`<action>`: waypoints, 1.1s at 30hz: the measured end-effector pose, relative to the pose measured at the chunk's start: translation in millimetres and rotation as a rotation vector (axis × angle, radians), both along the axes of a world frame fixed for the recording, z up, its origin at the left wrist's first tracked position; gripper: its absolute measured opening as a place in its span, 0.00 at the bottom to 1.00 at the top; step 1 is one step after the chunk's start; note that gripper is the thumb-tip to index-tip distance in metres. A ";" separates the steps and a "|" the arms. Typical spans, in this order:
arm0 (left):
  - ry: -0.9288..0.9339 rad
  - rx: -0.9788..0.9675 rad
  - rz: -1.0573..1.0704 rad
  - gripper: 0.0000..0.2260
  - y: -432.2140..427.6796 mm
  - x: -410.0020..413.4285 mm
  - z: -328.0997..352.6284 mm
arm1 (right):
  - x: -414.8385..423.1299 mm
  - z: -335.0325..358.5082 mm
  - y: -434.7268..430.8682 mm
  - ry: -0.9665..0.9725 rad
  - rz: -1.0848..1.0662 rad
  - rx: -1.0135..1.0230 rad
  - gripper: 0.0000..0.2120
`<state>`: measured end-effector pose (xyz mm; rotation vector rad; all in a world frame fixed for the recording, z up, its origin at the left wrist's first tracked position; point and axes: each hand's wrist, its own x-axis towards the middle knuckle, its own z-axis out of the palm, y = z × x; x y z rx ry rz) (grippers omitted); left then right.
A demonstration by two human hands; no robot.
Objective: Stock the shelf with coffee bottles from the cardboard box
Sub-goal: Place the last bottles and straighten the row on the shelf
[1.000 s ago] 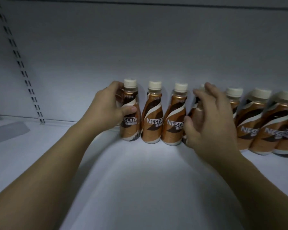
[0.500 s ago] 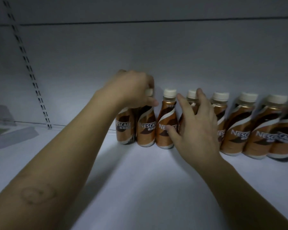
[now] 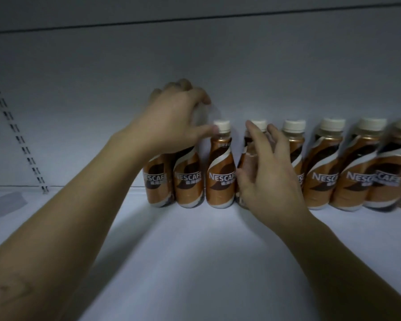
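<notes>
Several brown Nescafé coffee bottles with cream caps stand in a row along the back of the white shelf (image 3: 195, 256). My left hand (image 3: 171, 121) lies curled over the caps of the leftmost bottle (image 3: 156, 181) and the second bottle (image 3: 188, 184), its thumb tip against the neck of the third bottle (image 3: 220, 177). My right hand (image 3: 264, 172) is spread against the front of the fourth bottle (image 3: 261, 123), thumb at its left side and fingers apart near its neck. More bottles (image 3: 322, 174) continue to the right. No cardboard box is in view.
The shelf's grey back wall rises behind the row. A slotted metal upright (image 3: 16, 135) runs down the back left. A flat grey sheet (image 3: 2, 202) lies on the neighbouring shelf section at far left. Bare shelf surface lies in front of the bottles.
My left hand went from the side of the leftmost bottle up onto the caps. My right hand loosened from a grip on the fourth bottle to spread fingers. The view drew closer.
</notes>
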<state>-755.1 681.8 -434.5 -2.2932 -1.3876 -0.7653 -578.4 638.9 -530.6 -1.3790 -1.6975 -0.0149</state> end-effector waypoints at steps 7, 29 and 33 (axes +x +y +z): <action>-0.012 -0.071 -0.011 0.21 5.1 29.6 -9.7 | 11.7 8.8 0.0 -0.016 0.054 -0.061 0.45; 0.054 0.007 -0.058 0.29 -8.4 55.0 7.5 | 33.0 32.4 -7.0 0.052 -0.021 0.178 0.28; 0.136 -0.036 0.040 0.22 -3.7 91.7 15.4 | 60.5 40.8 -5.5 0.103 -0.169 0.308 0.20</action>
